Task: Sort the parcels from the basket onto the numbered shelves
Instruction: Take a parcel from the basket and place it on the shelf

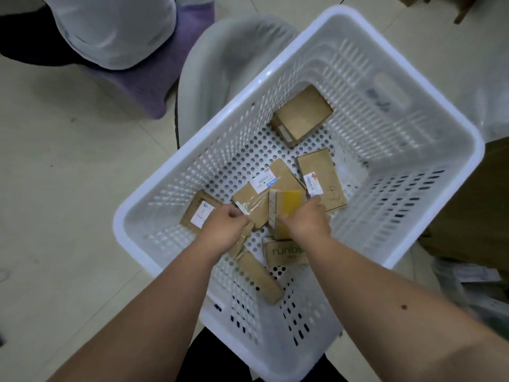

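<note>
both your arms reach down into the white perforated basket (429,125), where the cardboard parcels lie scattered on its floor. your left hand (224,226) has its fingers curled, pinching the edge of a flat brown parcel (254,206) wrapped in clear film. your right hand (305,219) grips the yellow-faced parcel (286,201) just beside it. a parcel marked 4-1 (199,212) lies left of your left hand, one marked 4-3 (323,179) beyond your right, and a box (301,115) sits farther back.
</note>
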